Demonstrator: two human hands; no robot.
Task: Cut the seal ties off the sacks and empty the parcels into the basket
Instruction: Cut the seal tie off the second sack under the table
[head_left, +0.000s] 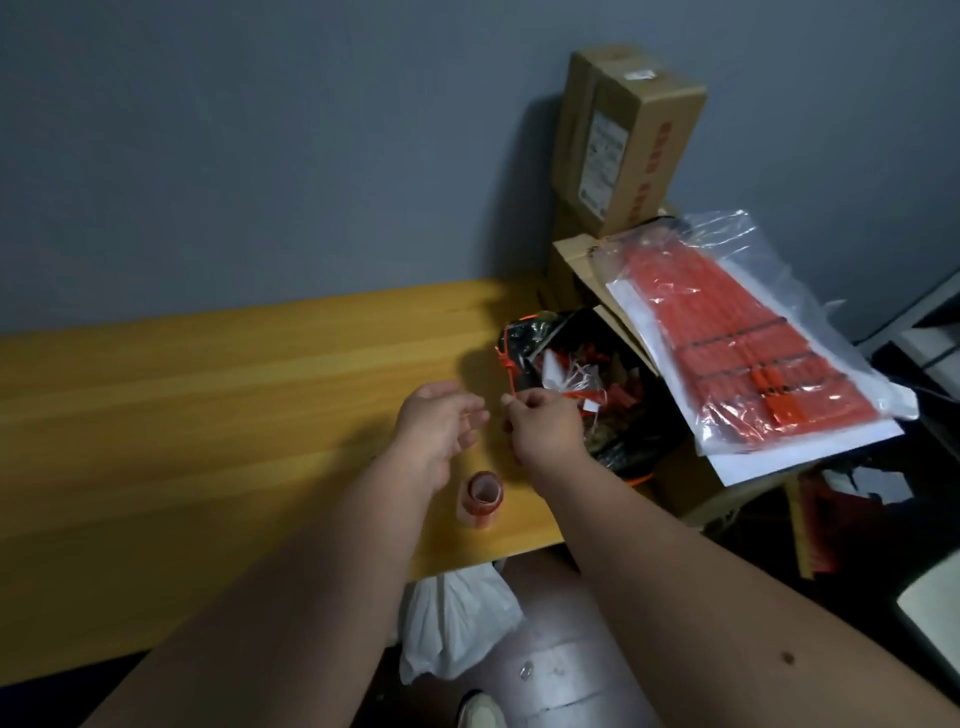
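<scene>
Head view: left hand (441, 421) hangs over the yellow table (208, 415), fingers loosely spread, holding nothing. Right hand (545, 423) just beside it, fingertips pinched on a thin red seal tie (511, 374). Beyond the right hand, a black-lined bin (623, 431) of cut ties. Near the left wrist, an orange tape roll (484, 496).
</scene>
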